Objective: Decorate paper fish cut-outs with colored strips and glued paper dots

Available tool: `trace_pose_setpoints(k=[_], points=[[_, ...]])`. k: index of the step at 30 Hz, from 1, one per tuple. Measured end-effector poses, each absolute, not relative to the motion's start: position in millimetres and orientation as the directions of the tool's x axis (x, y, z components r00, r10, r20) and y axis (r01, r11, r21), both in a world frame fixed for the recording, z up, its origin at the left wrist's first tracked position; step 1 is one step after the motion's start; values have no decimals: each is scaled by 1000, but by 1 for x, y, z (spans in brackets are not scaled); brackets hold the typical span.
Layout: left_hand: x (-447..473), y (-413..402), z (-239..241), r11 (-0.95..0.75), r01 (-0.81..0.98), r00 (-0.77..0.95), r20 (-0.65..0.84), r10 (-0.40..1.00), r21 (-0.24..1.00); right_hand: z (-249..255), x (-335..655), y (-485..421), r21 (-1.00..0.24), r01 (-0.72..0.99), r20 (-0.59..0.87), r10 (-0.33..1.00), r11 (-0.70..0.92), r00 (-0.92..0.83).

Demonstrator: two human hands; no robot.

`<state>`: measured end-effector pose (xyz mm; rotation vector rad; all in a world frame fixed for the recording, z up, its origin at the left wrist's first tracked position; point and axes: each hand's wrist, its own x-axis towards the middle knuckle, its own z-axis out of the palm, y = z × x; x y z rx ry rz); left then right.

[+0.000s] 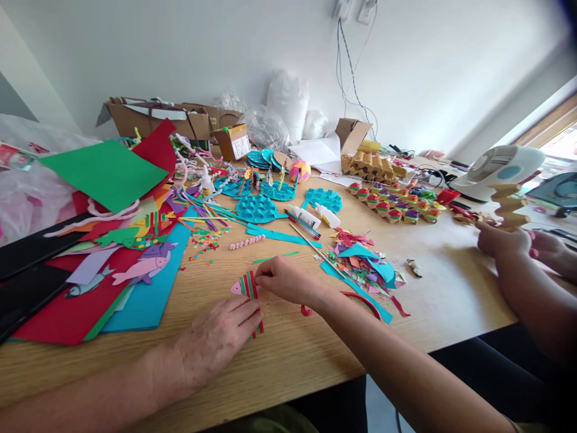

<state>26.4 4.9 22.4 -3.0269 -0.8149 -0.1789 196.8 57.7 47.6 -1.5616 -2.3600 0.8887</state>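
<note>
A pink paper fish (237, 288) wrapped or overlaid with red and green paper strips (249, 285) lies on the wooden table in front of me. My left hand (214, 334) rests palm down, its fingers close together, and holds the strips and the fish against the tabletop; its thumb is hidden. My right hand (283, 280) pinches at the far right side of the fish, by the upper strip ends. What exactly lies between those fingertips is covered. Just above is a thin green strip (270, 259); a curled red strip (306, 310) lies near my right wrist.
Coloured sheets (148, 294) and paper fish cut-outs (142, 261) are piled at left. Paper scraps (365, 261), a wooden stick (315, 248), glue bottles (327, 216) and blue egg-carton pieces (256, 208) lie beyond. At right, another person's hands (505, 243) hold a carton piece (509, 207).
</note>
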Motion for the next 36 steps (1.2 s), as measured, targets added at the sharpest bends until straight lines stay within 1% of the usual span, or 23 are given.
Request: trace_pose_setpoints(k=[3, 7, 9, 12, 18, 24, 28, 31, 36], points=[[26, 6, 17, -878, 479, 868, 156, 471, -13, 48, 192, 58, -510, 814, -195, 884, 278, -424], [25, 6, 12, -887, 461, 869, 226, 441, -43, 51, 188, 60, -453, 845, -259, 865, 284, -429], [25, 5, 10, -888, 454, 867, 267, 421, -74, 51, 187, 63, -438, 858, -286, 864, 268, -415], [24, 4, 8, -886, 451, 864, 303, 402, -110, 50, 186, 71, -432, 864, -278, 873, 260, -401], [24, 4, 6, -883, 458, 858, 308, 410, -102, 52, 186, 75, -422, 862, -221, 890, 282, -399], [25, 4, 7, -885, 452, 854, 340, 393, -112, 52, 183, 71, -390, 875, -267, 873, 289, -407], [24, 2, 7, -886, 451, 859, 323, 398, -106, 49, 182, 82, -382, 881, -222, 897, 279, -381], [23, 1, 6, -887, 449, 866, 297, 402, -109, 50, 183, 83, -396, 868, -200, 894, 301, -401], [22, 0, 5, -891, 446, 871, 276, 407, -91, 53, 183, 75, -415, 849, -274, 845, 327, -460]])
